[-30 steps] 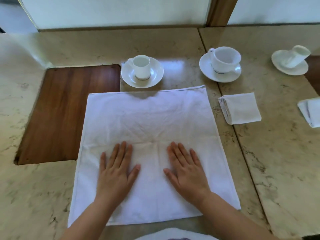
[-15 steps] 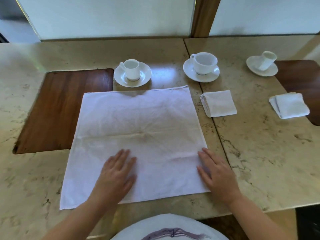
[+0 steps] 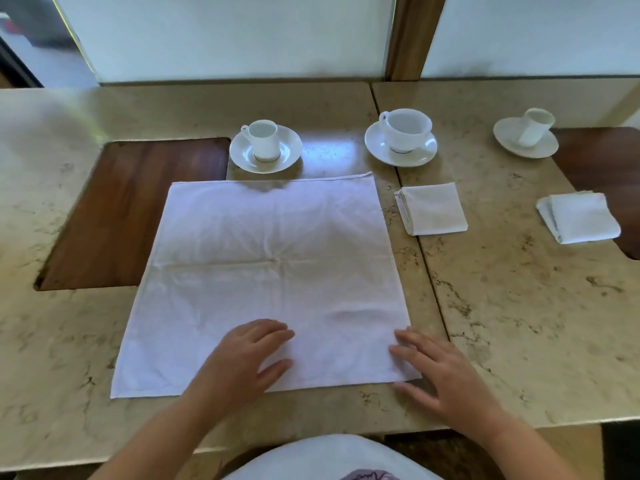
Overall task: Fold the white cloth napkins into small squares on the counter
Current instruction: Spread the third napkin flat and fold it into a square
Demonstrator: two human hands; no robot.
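A large white cloth napkin (image 3: 270,271) lies spread flat on the beige stone counter (image 3: 519,323), with faint crease lines crossing its middle. My left hand (image 3: 246,362) rests palm down on the napkin's near edge, fingers apart. My right hand (image 3: 440,372) lies flat at the napkin's near right corner, its fingertips on the cloth. Neither hand grips anything. Two napkins folded into small squares sit to the right: one (image 3: 431,208) just beside the spread napkin, another (image 3: 578,216) farther right.
Three white cups on saucers stand along the back: left (image 3: 265,147), middle (image 3: 401,136), right (image 3: 526,133). Dark wooden insets (image 3: 131,216) lie left of the napkin and at the far right (image 3: 609,161). A wall with a wooden post runs behind the counter.
Both hands slid from the napkin's middle toward its near edge, the right one out to the right corner. The camera pulled back, so more of the counter shows.
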